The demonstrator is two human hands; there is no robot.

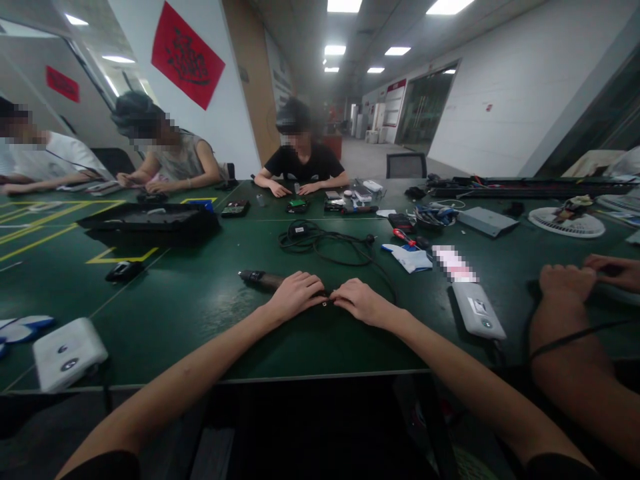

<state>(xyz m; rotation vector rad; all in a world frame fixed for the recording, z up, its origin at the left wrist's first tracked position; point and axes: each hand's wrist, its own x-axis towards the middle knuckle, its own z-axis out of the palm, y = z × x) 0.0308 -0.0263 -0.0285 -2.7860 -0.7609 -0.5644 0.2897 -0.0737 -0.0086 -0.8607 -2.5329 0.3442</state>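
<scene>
An electric screwdriver (261,279) with a dark body lies on the green table, its tip pointing left. My left hand (299,295) is closed over its rear part, fingers bent down. Facing it, my right hand (361,301) has its fingertips pinched together, nearly touching those of the left. Something small and dark sits between the fingertips, too hidden to name. Just below them shows a tiny pale piece (325,304). A black cable (325,235) lies loosely coiled beyond my hands, and one stretch of it runs down behind my right hand.
White boxy devices stand at left (70,353) and right (479,310). A red screwdriver (404,237) rests by a blue-and-white packet (413,259). A black tray (150,220) lies at back left. A co-worker's arm (567,320) reaches in at right; several people sit across the table.
</scene>
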